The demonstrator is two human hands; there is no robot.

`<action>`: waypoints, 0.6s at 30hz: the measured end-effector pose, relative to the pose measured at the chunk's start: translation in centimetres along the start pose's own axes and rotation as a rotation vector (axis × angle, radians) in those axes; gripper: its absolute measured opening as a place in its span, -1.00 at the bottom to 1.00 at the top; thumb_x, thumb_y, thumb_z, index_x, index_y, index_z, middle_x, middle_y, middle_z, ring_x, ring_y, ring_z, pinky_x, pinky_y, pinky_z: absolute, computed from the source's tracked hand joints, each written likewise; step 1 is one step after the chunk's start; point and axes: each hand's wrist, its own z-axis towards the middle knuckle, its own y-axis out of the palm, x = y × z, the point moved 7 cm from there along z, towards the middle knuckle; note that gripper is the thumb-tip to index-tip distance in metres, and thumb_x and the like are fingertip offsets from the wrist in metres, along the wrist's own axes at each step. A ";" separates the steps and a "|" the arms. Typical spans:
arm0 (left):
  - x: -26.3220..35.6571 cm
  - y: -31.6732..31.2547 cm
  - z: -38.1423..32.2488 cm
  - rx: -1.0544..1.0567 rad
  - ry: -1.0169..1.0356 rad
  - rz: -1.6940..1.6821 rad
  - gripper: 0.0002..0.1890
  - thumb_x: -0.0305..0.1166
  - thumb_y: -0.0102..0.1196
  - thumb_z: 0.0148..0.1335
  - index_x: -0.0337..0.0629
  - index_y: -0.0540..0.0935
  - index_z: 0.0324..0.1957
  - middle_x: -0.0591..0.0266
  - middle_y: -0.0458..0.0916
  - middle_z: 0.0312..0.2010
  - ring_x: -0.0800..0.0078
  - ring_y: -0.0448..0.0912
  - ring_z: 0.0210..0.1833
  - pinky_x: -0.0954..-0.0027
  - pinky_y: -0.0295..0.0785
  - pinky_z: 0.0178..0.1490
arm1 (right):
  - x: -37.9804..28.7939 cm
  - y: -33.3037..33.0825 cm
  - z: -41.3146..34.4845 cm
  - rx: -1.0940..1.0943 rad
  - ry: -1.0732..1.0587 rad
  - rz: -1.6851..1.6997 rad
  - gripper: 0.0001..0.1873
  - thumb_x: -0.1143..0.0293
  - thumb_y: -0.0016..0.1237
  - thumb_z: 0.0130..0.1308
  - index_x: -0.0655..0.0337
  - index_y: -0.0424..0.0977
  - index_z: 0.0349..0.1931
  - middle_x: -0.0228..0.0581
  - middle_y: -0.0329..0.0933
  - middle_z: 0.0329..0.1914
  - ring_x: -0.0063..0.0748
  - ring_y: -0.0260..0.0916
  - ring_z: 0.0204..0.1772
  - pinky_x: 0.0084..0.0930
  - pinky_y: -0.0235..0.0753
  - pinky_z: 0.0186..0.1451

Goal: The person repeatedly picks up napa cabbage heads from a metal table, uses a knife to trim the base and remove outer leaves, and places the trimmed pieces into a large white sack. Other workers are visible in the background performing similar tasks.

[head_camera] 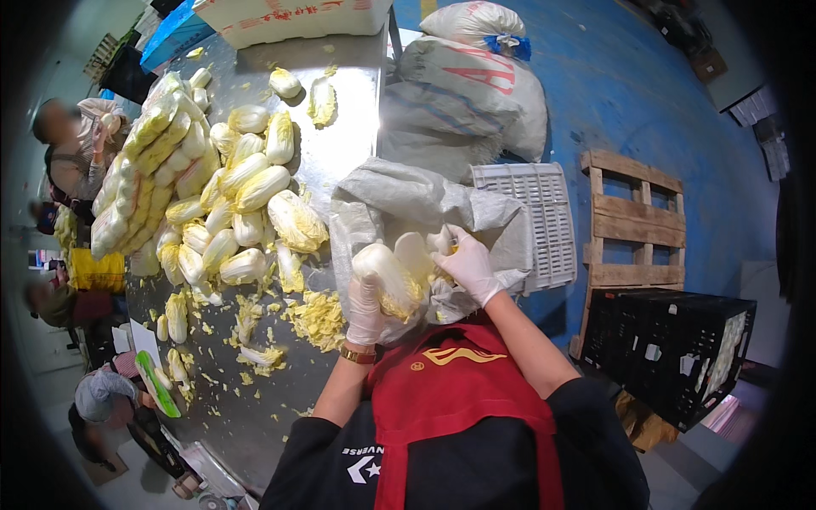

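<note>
My gloved left hand [365, 312] grips a trimmed napa cabbage [386, 274] over the mouth of a woven plastic sack [408, 182]. Beside that head, a loose white leaf [411, 252] stands away from it. My right hand [470, 264], also gloved, is closed on a pale piece of cabbage leaf [440, 241]. A small yellowish thing shows between its fingers, too covered to name. Both hands are close together in front of my red apron [446, 382]. The sack's inside is partly hidden by the hands and cabbage.
Left lies a metal table [344, 140] with piled napa cabbages [245, 185], bagged cabbages [169, 140] and leaf scraps [319, 319]. Full sacks [472, 83], a white plastic crate [529, 217], a wooden pallet [637, 220] and black crates [663, 350] stand right. Several people work across the table.
</note>
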 end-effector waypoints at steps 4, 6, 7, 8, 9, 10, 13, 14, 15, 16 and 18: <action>-0.9 -0.8 0.1 0.002 -0.035 0.016 -0.21 0.23 0.08 0.17 -0.26 0.34 0.17 0.13 0.48 0.00 0.42 0.50 0.02 0.38 0.49 0.01 | -3.3 -1.1 -2.1 -0.207 0.008 0.226 -0.27 0.10 0.27 -0.04 0.31 0.41 0.14 0.13 0.55 -0.05 -0.02 0.54 0.01 -0.38 0.49 0.09; -1.8 -0.5 0.2 0.008 -0.050 0.022 -0.27 0.18 0.07 0.22 -0.26 0.34 0.16 0.14 0.47 0.01 0.42 0.49 0.03 0.40 0.47 0.03 | -5.7 -0.5 -3.5 -0.245 -0.112 0.200 -0.27 0.08 0.25 -0.01 0.31 0.40 0.13 0.13 0.55 -0.07 -0.01 0.54 -0.01 -0.34 0.51 0.05; -1.7 0.0 0.3 0.016 -0.010 0.058 -0.29 0.16 0.06 0.24 -0.25 0.34 0.17 0.15 0.47 0.01 0.42 0.48 0.03 0.40 0.45 0.04 | -6.8 -0.2 -3.9 -0.264 -0.176 0.187 -0.28 0.06 0.25 0.00 0.31 0.39 0.13 0.13 0.55 -0.08 0.00 0.54 -0.02 -0.31 0.51 0.03; -1.5 0.8 0.4 0.024 0.030 0.094 -0.31 0.14 0.06 0.25 -0.25 0.33 0.17 0.16 0.46 0.02 0.43 0.46 0.03 0.40 0.43 0.06 | -7.1 -0.2 -4.0 -0.248 -0.133 0.271 -0.33 0.14 0.21 0.00 0.32 0.40 0.10 0.16 0.55 -0.09 0.01 0.54 -0.04 -0.32 0.51 0.02; -1.1 1.4 0.4 0.032 0.070 0.135 -0.33 0.12 0.06 0.27 -0.25 0.33 0.17 0.16 0.46 0.02 0.43 0.45 0.04 0.41 0.41 0.08 | -7.0 -0.1 -4.0 -0.241 -0.136 0.283 -0.35 0.16 0.20 -0.01 0.31 0.41 0.09 0.15 0.55 -0.10 0.02 0.55 -0.04 -0.32 0.52 0.01; -0.5 1.9 0.2 0.071 0.074 0.255 -0.29 0.23 -0.04 0.26 -0.24 0.39 0.14 0.19 0.47 0.00 0.44 0.47 0.00 0.40 0.42 0.08 | -6.8 0.1 -4.0 -0.234 -0.139 0.296 -0.37 0.19 0.18 -0.02 0.30 0.41 0.08 0.15 0.56 -0.11 0.02 0.55 -0.05 -0.31 0.52 0.01; -1.1 1.5 0.4 0.078 0.113 0.281 -0.29 0.24 -0.05 0.27 -0.24 0.40 0.13 0.18 0.47 0.01 0.44 0.47 0.03 0.39 0.42 0.09 | -6.5 0.0 -4.1 -0.221 -0.098 0.274 -0.40 0.25 0.14 -0.05 0.29 0.42 0.06 0.11 0.57 -0.16 0.02 0.56 -0.08 -0.30 0.52 -0.01; -1.3 1.5 0.3 0.061 0.089 0.236 -0.30 0.23 -0.05 0.27 -0.24 0.40 0.12 0.18 0.48 0.01 0.43 0.47 0.03 0.38 0.42 0.10 | -6.4 0.0 -4.1 -0.219 -0.075 0.256 -0.41 0.27 0.13 -0.06 0.28 0.43 0.05 0.10 0.58 -0.18 0.02 0.56 -0.10 -0.30 0.52 -0.02; -1.0 1.8 0.1 0.044 0.066 0.189 -0.31 0.23 -0.06 0.27 -0.24 0.40 0.12 0.18 0.48 0.01 0.43 0.47 0.04 0.37 0.42 0.10 | -6.1 -0.1 -4.0 -0.207 -0.059 0.301 -0.41 0.27 0.13 -0.07 0.29 0.42 0.05 0.09 0.58 -0.20 0.01 0.56 -0.11 -0.30 0.52 -0.03; -0.9 2.0 0.1 0.029 0.043 0.143 -0.31 0.22 -0.06 0.28 -0.23 0.41 0.12 0.17 0.48 0.01 0.42 0.48 0.04 0.36 0.42 0.11 | -5.7 0.0 -4.0 -0.195 -0.042 0.346 -0.41 0.28 0.13 -0.08 0.29 0.42 0.04 0.08 0.58 -0.21 0.01 0.57 -0.12 -0.29 0.53 -0.03; -1.2 2.0 0.1 0.001 -0.028 -0.098 -0.36 0.16 -0.03 0.30 -0.24 0.40 0.11 0.19 0.49 -0.01 0.44 0.48 0.01 0.38 0.42 0.10 | -4.8 0.2 -3.6 -0.177 -0.023 0.391 -0.41 0.29 0.13 -0.08 0.29 0.42 0.04 0.06 0.59 -0.24 0.00 0.57 -0.14 -0.29 0.53 -0.05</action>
